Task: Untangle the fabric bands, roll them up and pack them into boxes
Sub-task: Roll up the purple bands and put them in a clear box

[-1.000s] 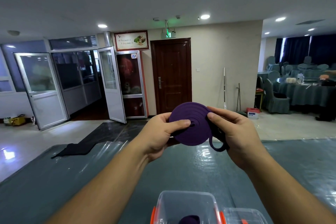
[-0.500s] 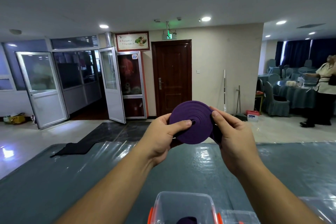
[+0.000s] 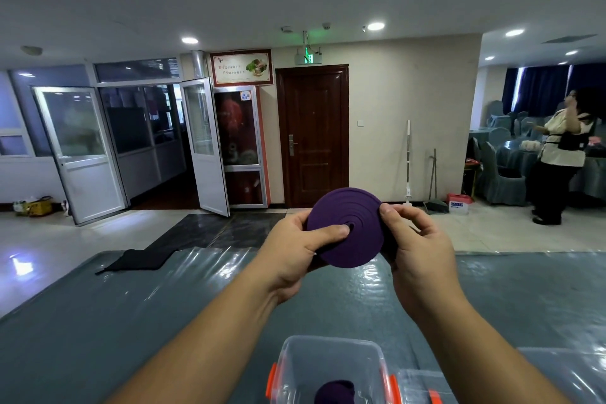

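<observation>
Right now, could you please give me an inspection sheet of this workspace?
Surface: table under a grey-green cloth and clear plastic sheet.
Job's things: purple band roll held up above the table; clear box with orange latches at the near edge, something purple inside.
Clutter: black cloth on the table's far left edge.
Hands: left hand grips the roll, thumb at its centre; right hand pinches its right edge.
Cables: nothing seen.
Surroundings: brown door, open glass door, a person standing by covered tables at right.
</observation>
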Motion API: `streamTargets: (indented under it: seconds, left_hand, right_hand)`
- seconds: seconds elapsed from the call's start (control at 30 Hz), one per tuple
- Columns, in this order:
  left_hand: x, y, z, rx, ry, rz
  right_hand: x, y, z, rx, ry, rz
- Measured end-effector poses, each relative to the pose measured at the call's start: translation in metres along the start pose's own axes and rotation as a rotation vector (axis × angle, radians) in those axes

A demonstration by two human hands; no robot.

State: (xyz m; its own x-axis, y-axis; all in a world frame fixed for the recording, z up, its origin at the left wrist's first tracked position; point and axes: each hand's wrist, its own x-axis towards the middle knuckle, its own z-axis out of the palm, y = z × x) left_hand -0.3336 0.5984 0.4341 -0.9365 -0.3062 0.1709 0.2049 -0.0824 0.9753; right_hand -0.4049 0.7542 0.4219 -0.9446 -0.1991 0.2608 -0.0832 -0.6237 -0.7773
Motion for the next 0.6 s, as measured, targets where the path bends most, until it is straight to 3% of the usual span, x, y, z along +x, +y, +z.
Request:
streamTargets:
  seconds: [0.3,0.6]
  left_hand:
    - [0.001,-0.016,0.015,-0.157,0.134,0.028]
    - [0.005,-0.042,0.040,-0.304,0.181,-0.061]
  right_hand:
    - [-0.010,0.009,-0.009,-0.004,-0.079,0.056]
    - [-0.010,0.020,-0.027,-0.108,-0.083,0.025]
